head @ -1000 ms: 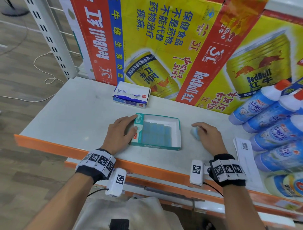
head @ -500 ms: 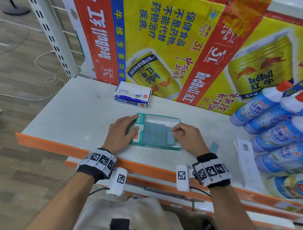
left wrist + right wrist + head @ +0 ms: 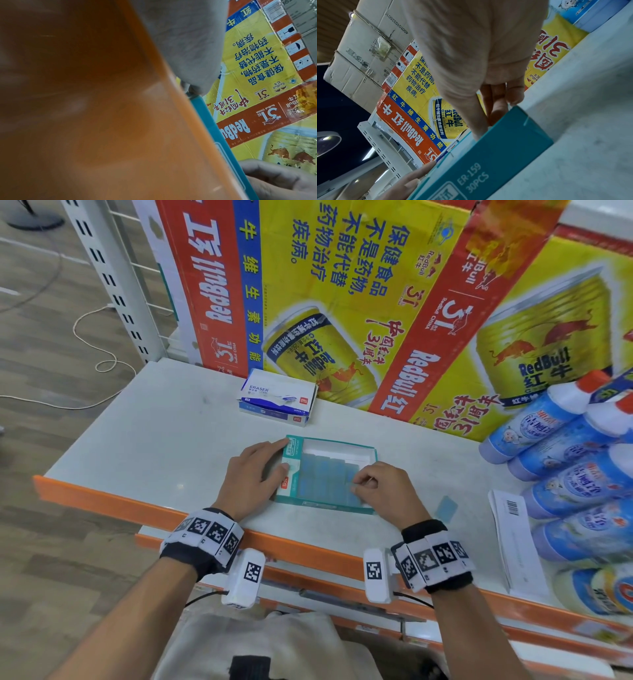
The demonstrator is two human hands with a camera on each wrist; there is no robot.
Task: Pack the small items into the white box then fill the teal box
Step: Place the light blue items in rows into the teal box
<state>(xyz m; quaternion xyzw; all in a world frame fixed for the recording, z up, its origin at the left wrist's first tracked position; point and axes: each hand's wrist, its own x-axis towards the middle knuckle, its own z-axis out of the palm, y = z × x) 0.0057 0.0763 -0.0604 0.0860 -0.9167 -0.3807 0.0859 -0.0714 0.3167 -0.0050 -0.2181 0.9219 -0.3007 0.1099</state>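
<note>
At frame centre, the open teal box (image 3: 329,474) lies on the white shelf (image 3: 164,436), packed with blue erasers (image 3: 322,479). The left hand (image 3: 253,474) rests relaxed fingers along its left wall. The right hand (image 3: 383,491) has curled fingers over the box's lower-right corner; what they pinch is unclear. A white eraser box (image 3: 277,397) sits above, and one loose blue eraser (image 3: 445,507) lies right.

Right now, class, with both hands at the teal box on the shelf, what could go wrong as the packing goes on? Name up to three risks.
1. The teal box sits close to the shelf's orange edge; a push from the right hand might slide it off, though the left hand braces it.
2. One loose blue eraser lies apart to the right and could be overlooked.
3. Reaching for it, the forearm may knock the bottles lying nearby.
</note>
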